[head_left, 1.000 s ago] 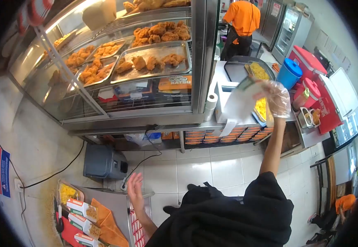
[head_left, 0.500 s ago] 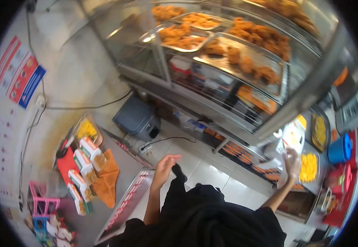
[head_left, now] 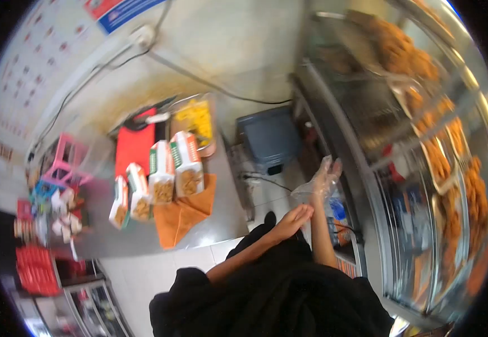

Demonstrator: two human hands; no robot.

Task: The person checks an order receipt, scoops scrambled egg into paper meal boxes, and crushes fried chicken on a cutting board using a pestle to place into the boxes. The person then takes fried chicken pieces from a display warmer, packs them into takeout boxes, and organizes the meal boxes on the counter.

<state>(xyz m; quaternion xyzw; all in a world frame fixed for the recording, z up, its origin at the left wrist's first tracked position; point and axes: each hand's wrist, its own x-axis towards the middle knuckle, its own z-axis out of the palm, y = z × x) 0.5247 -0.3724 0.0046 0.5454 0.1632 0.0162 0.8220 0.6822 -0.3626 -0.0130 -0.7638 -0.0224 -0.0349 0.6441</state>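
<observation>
My right hand [head_left: 323,178], in a loose clear plastic glove, is held up in front of me with its fingers stretched out and nothing in it. Close beside its wrist is my bare left hand [head_left: 293,220], its fingers curled together; I see nothing in them. To the left, on a metal table [head_left: 227,191], stand several paper boxes of fried pieces [head_left: 188,163]. An orange cloth [head_left: 185,216] lies by them. Behind are a red board [head_left: 134,146] and a clear tray of yellow food [head_left: 194,121].
A grey lidded bin [head_left: 271,137] stands on the floor ahead, near a black cable. Along my right runs a glass-and-metal display cabinet [head_left: 376,191] with trays of fried chicken [head_left: 404,50]. A pink plastic rack [head_left: 67,163] sits at the table's far left.
My view has turned left, bringing the table nearer the middle and the cabinet to the right. My gloved right hand has come away from the right-hand counter to beside my left hand.
</observation>
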